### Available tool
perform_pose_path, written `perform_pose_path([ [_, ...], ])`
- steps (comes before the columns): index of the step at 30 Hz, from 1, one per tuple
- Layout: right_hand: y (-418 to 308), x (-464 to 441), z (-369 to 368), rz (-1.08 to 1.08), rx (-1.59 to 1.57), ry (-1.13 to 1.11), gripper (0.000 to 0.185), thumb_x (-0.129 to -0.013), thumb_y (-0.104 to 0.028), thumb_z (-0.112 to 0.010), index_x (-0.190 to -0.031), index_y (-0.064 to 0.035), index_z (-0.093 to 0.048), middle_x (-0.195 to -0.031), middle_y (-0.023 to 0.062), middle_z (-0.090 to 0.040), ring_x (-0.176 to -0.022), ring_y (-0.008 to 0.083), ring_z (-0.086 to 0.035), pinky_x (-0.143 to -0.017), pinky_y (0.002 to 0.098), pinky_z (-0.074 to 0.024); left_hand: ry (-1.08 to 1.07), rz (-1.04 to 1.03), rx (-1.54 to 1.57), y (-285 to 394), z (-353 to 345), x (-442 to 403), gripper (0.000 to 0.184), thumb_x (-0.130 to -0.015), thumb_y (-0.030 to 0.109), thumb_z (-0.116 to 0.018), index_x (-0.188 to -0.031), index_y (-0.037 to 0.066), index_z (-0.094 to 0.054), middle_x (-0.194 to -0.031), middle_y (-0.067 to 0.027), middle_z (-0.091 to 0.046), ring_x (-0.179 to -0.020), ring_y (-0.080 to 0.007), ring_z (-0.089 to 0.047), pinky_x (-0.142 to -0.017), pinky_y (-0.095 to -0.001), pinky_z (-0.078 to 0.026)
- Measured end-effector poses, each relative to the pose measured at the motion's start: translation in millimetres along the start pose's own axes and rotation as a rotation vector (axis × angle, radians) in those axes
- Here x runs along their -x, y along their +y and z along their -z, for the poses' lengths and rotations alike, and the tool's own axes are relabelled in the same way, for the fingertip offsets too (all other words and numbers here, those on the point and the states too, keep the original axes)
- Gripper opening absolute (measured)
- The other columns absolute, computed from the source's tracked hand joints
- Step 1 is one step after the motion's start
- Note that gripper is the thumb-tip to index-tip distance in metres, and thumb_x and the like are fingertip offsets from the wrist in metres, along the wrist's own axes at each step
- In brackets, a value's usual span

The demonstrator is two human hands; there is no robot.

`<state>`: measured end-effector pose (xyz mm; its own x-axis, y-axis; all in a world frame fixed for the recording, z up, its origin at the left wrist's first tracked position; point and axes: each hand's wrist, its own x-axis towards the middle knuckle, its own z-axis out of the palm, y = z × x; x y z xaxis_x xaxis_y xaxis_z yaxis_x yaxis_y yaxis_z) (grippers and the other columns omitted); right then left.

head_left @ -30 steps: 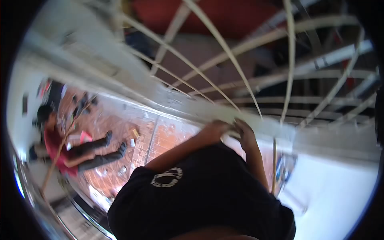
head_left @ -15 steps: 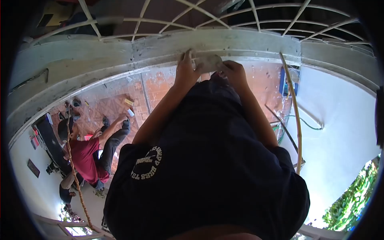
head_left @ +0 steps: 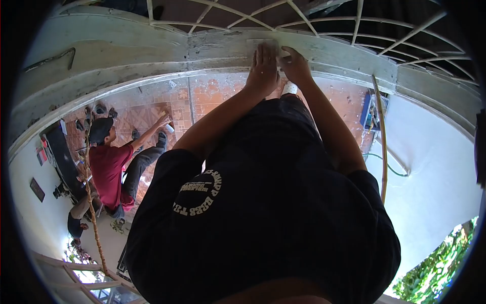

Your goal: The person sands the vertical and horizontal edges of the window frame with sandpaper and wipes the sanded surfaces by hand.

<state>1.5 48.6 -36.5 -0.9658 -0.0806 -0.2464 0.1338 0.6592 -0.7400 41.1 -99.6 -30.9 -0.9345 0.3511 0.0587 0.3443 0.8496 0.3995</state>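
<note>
I have the left hand (head_left: 263, 73) laid out flat, fingers straight and close together, pressing over a thin pale sheet (head_left: 260, 41) rather than gripping it, as far as I can make out. That sheet lies against the painted ledge (head_left: 217, 46), mostly hidden under the fingers and blurred at its edge, so I can't judge its material. Just beside it, the right hand (head_left: 295, 66) is half curled, thumb and forefinger apart; I cannot tell whether it holds anything. My worry is the sheet: with only flat fingers on it, uneven pressure could let it skid out and drop towards the tiled floor (head_left: 212, 99). Above the ledge run the lattice bars (head_left: 298, 11), and I judge that overreaching upward could knock knuckles on them. Below the hands I see a white object (head_left: 290, 88), too small to identify, where a dropped sheet might land. Farther right, a wooden pole (head_left: 382, 147) leans near the ledge; a swinging elbow could topple it. Well off to the left, a person in a maroon shirt (head_left: 109, 169) sits low, clear of both hands.
</note>
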Motion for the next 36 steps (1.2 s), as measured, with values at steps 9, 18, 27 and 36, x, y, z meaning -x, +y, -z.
perform_pose_path([
  [9,119,136,34,-0.427,-0.114,-0.169,0.058,-0.088,-0.03,-0.072,-0.136,-0.0048,-0.052,-0.101,0.0205,-0.072,-0.09,0.0246,-0.07,-0.078,0.0364,-0.0549,0.05,0.079,-0.034,-20,-2,-14,0.061,-0.093,0.03,-0.06,-0.144,-0.001,-0.043,-0.142,-0.025,-0.04,-0.135,-0.0414,-0.037,-0.115,-0.0522,-0.03],
  [18,369,282,37,-0.536,-0.206,-0.248,0.037,-0.09,-0.027,-0.068,-0.117,-0.0009,-0.067,-0.102,0.0188,-0.072,-0.086,0.0249,-0.071,-0.075,0.0345,-0.0564,0.151,-0.173,-0.023,-23,-31,-23,0.054,-0.086,0.01,-0.059,-0.14,0.007,-0.054,-0.15,-0.0151,-0.045,-0.144,-0.0444,-0.029,-0.121,-0.0518,-0.025],
  [27,325,249,78,-0.589,-0.047,-0.42,0.032,-0.085,-0.024,-0.07,-0.107,-0.0002,-0.071,-0.099,0.0176,-0.074,-0.088,0.026,-0.071,-0.078,0.0365,-0.0549,0.3,-0.142,0.198,-146,6,28,0.061,-0.071,-0.017,-0.05,-0.125,0.006,-0.063,-0.13,-0.013,-0.062,-0.129,-0.0357,-0.052,-0.113,-0.0471,-0.041],
  [36,288,242,59,-0.657,-0.09,-0.252,0.032,-0.088,-0.028,-0.066,-0.104,-0.001,-0.072,-0.099,0.0186,-0.074,-0.09,0.0289,-0.071,-0.081,0.0385,-0.0547,0.357,-0.026,0.141,-27,-26,-5,0.052,-0.071,-0.017,-0.053,-0.118,0.003,-0.063,-0.133,-0.0175,-0.057,-0.137,-0.0349,-0.045,-0.117,-0.0458,-0.035],
])
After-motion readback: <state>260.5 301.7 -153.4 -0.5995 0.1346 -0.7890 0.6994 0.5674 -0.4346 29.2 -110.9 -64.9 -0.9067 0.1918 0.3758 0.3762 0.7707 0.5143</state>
